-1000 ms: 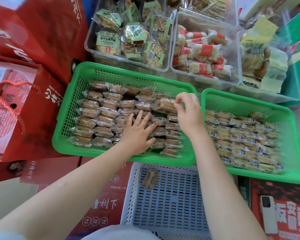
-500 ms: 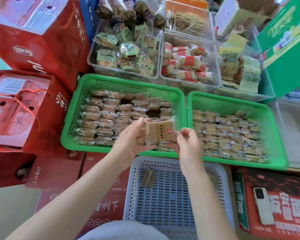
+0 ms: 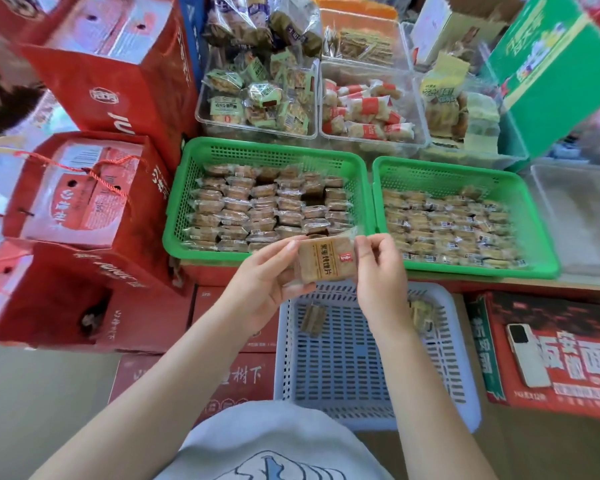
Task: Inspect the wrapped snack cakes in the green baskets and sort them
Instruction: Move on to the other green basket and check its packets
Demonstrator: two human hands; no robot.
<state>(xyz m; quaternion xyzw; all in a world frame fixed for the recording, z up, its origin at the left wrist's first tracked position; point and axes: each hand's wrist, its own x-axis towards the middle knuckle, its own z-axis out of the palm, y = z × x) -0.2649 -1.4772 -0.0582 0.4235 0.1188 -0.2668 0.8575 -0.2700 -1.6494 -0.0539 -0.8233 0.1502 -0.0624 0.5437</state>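
— What lies nearest?

— A pale slatted plastic basket (image 3: pixel 343 368) with rounded corners; one small brown wrapped piece (image 3: pixel 313 320) lies on its ribbed floor, and another packet (image 3: pixel 421 315) shows partly behind the right wrist.

— And above it?

— Both hands hold one square wrapped snack cake (image 3: pixel 326 259) in clear crinkly film, printed face up. The left hand (image 3: pixel 267 278) grips its left edge, thumb on top, fingers curled beneath. The right hand (image 3: pixel 378 268) pinches its right edge with bent fingertips.

— Changed from half a second ago?

— Barely; the cake stays between the same hands, now over the near rim of the left green basket (image 3: pixel 194 161). A second ago the left hand lay spread on the rows and the right was pinching a packet inside that basket.

— Beyond?

— Two green mesh baskets sit side by side. The left holds neat rows of glossy tan cakes (image 3: pixel 257 209); the right green basket (image 3: pixel 541 230) holds similar cakes (image 3: pixel 444 230), packed tighter. Behind them, clear rigid tubs (image 3: pixel 312 133) carry green-labelled and red-striped packets. Red cardboard gift boxes (image 3: pixel 84 188) stand left; a white phone (image 3: pixel 527 355) lies on a red carton (image 3: pixel 568 393) at right.
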